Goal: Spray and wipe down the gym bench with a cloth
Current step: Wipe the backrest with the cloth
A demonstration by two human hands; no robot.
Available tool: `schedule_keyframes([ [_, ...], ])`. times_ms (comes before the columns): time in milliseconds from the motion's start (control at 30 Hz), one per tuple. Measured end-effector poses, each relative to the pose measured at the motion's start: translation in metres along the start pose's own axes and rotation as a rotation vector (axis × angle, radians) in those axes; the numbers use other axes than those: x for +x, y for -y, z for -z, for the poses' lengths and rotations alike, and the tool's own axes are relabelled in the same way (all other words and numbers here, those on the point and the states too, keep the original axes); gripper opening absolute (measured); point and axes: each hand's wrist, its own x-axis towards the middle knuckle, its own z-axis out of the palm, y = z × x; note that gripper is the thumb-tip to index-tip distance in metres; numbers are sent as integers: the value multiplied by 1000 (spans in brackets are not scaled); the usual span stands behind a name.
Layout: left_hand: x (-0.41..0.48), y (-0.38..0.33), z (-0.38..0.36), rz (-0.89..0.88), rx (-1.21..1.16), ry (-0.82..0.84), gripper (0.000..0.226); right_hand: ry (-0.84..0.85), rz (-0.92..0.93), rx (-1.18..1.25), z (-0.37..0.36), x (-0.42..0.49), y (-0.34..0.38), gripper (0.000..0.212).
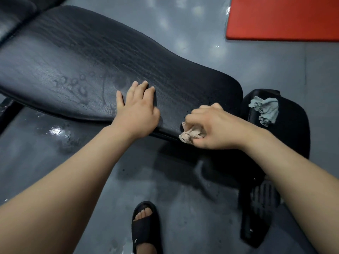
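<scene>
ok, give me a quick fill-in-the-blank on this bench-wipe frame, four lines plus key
1. The right hand has its grip on the pinkish cloth; the left hand, flat on the bench pad, holds ___.
2. The grey-blue cloth lies on the seat pad, touched by ___ hand.
3. The floor mat at upper right is ___.
4. Cloths in view: ___.

Missing words: nothing; neither; red; two.

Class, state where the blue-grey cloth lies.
Head view, right side: the blue-grey cloth lies crumpled on the small black pad beside the bench, past the right hand.
</scene>
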Motion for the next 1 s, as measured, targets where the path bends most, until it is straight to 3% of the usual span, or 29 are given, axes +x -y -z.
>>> schedule_keyframes([
  [167, 2, -9, -8, 43, 46, -2, 66, -153, 40, -33, -8, 7, 7, 17],
  [233, 1, -17, -12, 34, 52, -6, 65, -72, -20, -15, -3, 1, 1, 15],
  [367, 1, -29, -19, -31, 81, 0, 62, 266, -237, -25, 22, -20, -11, 22],
  [433, 1, -32, -23, -35, 94, 2, 62, 334, -287, -43, 27, -29, -15, 22],
  [667, -2, -37, -33, -32, 175, -87, 63, 60, -82, 47, 9, -25, -9, 19],
  [733, -1, -39, -33, -29, 176, -69, 63, 96, -172, 70, 15, -30, -16, 20],
  [867, 0, -41, -30, -25, 163, -45, 63, 330, -376, -63, 30, -44, -28, 22],
  [1000, 2, -47, -29, -9, 144, -27, 61, 176, -284, -82, 22, -42, -20, 21],
])
